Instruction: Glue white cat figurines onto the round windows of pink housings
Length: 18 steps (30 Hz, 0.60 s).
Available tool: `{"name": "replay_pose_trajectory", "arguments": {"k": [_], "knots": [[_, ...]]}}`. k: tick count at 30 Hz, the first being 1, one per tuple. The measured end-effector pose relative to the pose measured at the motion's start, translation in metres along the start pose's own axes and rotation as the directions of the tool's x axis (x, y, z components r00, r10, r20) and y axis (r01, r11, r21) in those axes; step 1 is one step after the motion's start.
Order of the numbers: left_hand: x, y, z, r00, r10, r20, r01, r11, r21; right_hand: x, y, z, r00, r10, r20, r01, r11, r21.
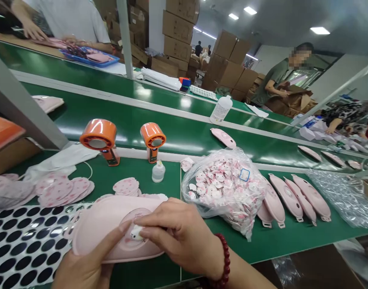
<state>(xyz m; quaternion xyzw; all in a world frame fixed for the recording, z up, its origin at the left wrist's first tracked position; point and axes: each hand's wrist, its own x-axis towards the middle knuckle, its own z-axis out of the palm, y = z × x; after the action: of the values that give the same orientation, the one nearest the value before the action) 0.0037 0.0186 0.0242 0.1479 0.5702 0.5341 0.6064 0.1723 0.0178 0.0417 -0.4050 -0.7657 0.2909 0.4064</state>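
Observation:
A long pink oval case (96, 224) with a loop at its end lies tilted in front of me. My left hand (90, 257) grips its near side, thumb on the face beside a round recess. My right hand (184, 237) pinches a small white cat-face piece (136, 233) at that recess; whether it touches the bottom cannot be seen. To the right of my hands sits a clear plastic bag (226, 184) full of similar cat-face pieces. Several matching pink cases (310, 196) lie beyond the bag.
Two orange handheld fans (99, 136) and a small clear bottle (158, 171) stand behind the case. Spotted pink ovals (66, 190) and a sheet of black dots (21, 237) lie left. A green conveyor (184, 138) runs behind, bearing a white bottle (221, 109). Other people work beyond.

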Motion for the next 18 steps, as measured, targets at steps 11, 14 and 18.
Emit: {"name": "replay_pose_trajectory", "arguments": {"k": [11, 14, 18], "knots": [[-0.01, -0.001, -0.003, 0.996, -0.051, -0.068, 0.045, 0.995, -0.088, -0.009, -0.003, 0.028, 0.982, -0.106, -0.159, 0.038, 0.923, -0.382], [-0.01, -0.002, -0.004, 0.998, -0.044, -0.034, 0.042, 0.997, -0.068, -0.012, -0.004, 0.027, 0.982, -0.143, -0.125, 0.078, 0.903, -0.423], [-0.009, -0.004, -0.007, 1.0, 0.014, -0.023, -0.014, 1.0, -0.013, -0.016, -0.001, 0.026, 0.978, -0.198, -0.062, 0.141, 0.851, -0.506]]}}
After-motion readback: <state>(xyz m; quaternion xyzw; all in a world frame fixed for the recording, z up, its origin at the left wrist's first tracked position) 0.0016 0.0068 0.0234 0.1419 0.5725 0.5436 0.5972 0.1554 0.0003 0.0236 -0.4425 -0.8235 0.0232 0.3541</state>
